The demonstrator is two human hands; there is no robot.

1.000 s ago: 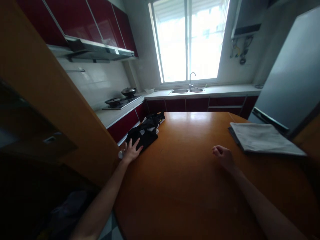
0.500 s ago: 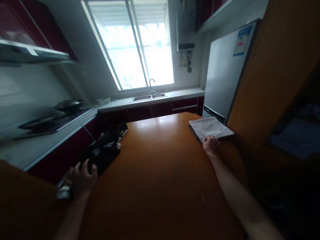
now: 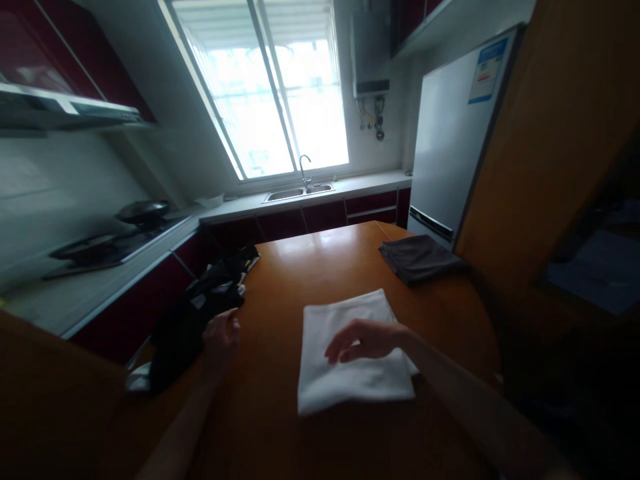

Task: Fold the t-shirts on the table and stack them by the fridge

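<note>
Over the white cloth (image 3: 357,379), right hand (image 3: 374,338) curls empty fingers (image 3: 341,340) half-open; left hand's (image 3: 219,337) unclear

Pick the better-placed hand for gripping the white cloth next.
Right, most likely: the right hand is over the white cloth, fingers loosely bent, while the left hand is off to its left, by the black pile.

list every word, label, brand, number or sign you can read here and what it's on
No text is legible.
Blue and white rectangular sticker on the tall silver-grey refrigerator: printed, but too small and blurred to read.
Small whitish patch on the heap of black fabric: no lettering can be made out.
White folded cloth and dark grey folded cloth: no lettering visible.
</note>
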